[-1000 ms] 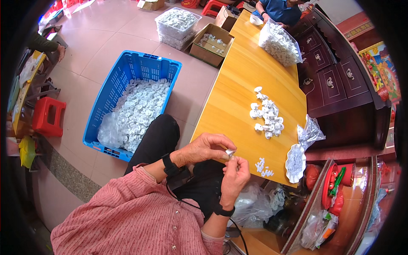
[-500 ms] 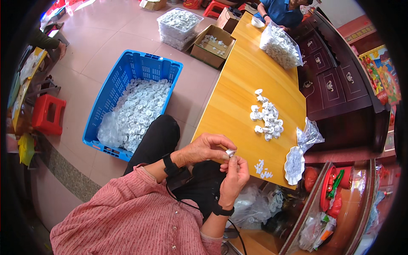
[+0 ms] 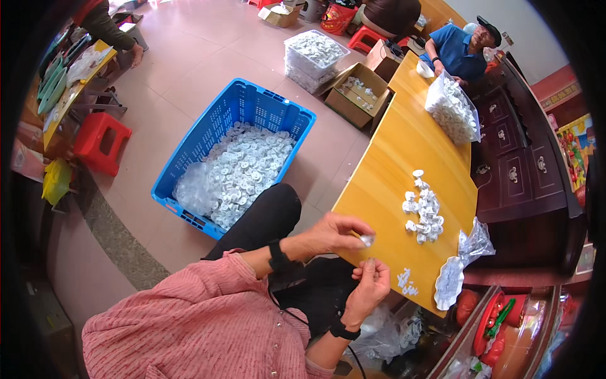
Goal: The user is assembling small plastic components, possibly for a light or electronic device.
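Holding one white part (image 3: 367, 240) — left hand (image 3: 332, 235); nearby, one blue crate (image 3: 278, 111).

Can read no words or numbers anywhere. At two o'clock, can see a gold-marked red strip (image 3: 560, 95), too small to decipher.

I wear this camera on my head, so its view looks down from above my fingers (image 3: 348, 223) and out past them, facing away from me. It sits fairly near: my pink shirt (image 3: 208, 316) fills much of the space below and left of my fingers, which look small. The lens is wide, reaching a blue crate (image 3: 278, 117) left of my fingers, the table (image 3: 391, 177) beyond them, and a person (image 3: 457, 54) in blue well past them.
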Demonstrator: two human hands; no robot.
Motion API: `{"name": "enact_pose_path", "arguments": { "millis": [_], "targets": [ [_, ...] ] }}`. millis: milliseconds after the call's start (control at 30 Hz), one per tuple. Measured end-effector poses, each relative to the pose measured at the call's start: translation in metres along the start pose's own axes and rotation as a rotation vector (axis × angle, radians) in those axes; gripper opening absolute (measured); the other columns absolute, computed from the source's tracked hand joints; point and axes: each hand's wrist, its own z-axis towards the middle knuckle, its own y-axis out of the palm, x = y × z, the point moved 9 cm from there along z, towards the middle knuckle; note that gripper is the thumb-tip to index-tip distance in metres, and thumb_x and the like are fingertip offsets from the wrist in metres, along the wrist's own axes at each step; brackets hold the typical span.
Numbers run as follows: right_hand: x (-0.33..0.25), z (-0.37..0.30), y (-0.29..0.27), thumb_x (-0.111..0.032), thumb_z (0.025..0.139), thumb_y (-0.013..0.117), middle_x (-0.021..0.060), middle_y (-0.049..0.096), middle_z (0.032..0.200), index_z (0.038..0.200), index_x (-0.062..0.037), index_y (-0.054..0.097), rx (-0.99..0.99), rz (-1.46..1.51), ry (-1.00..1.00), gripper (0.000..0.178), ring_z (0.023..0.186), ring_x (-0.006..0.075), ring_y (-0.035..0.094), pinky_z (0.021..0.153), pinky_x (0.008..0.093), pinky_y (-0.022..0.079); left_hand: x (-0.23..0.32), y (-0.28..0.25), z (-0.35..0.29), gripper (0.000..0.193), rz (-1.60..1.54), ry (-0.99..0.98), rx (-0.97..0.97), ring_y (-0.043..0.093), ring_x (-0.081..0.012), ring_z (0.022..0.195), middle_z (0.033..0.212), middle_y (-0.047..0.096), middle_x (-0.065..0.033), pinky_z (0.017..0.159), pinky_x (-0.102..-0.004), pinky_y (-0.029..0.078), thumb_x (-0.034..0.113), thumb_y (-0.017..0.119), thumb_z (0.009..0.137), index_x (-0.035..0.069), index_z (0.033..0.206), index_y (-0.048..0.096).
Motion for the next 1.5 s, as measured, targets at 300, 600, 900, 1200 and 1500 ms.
{"name": "enact_pose_path", "arguments": {
  "millis": [300,600,900,1200,1500],
  "targets": [
    [0.020,-0.005,-0.022,-0.008,0.094,0.064,0.0058,0.065,0.076,0.094,0.0025,0.060,0.071,-0.152,-0.062,0.011,0.064,0.0089,0.059,0.060,0.0233,0.050,0.069,-0.144,-0.045,0.026,-0.018,0.337,0.700,0.067,-0.0145,0.090,0.103,0.070,-0.0066,0.082,-0.0274,0.055,0.002,0.070,0.089,-0.001,0.114,0.066],
    [-0.008,0.002,-0.069,-0.005,0.092,0.064,0.0098,0.063,0.083,0.094,0.0029,0.062,0.293,-0.603,-0.397,0.009,0.067,0.0168,0.061,0.061,0.0300,0.049,0.023,-0.286,-0.103,0.046,0.001,0.259,1.177,0.063,-0.0199,0.103,0.115,0.062,-0.0121,0.094,-0.0311,0.051,0.004,0.070,0.089,-0.008,0.129,0.053],
    [-0.016,0.010,-0.072,0.002,0.087,0.059,0.0161,0.058,0.103,0.108,-0.0005,0.065,0.362,-1.112,-0.507,0.021,0.099,0.0360,0.058,0.086,0.0458,0.048,0.047,-0.196,-0.066,0.033,0.351,0.317,0.968,0.057,-0.0177,0.113,0.112,0.062,-0.0089,0.091,-0.0259,0.048,0.006,0.072,0.087,0.000,0.118,0.064],
    [-0.003,0.008,-0.082,0.001,0.086,0.059,0.0145,0.059,0.108,0.109,-0.0014,0.066,0.352,-0.896,-0.513,0.025,0.102,0.0347,0.058,0.088,0.0461,0.046,0.051,-0.034,-0.024,0.020,0.632,0.393,0.497,0.060,-0.0131,0.104,0.116,0.060,-0.0073,0.088,-0.0245,0.050,-0.005,0.060,0.090,-0.003,0.110,0.064],
    [-0.015,0.001,-0.051,0.005,0.080,0.062,0.0128,0.058,0.115,0.115,0.0026,0.064,0.149,-1.161,-0.500,0.036,0.108,0.0322,0.054,0.094,0.0438,0.043,0.012,0.035,0.021,0.019,0.899,0.324,0.188,0.066,-0.0231,0.090,0.102,0.064,-0.0142,0.079,-0.0303,0.054,0.001,0.068,0.084,-0.003,0.102,0.067]
  ]
}}
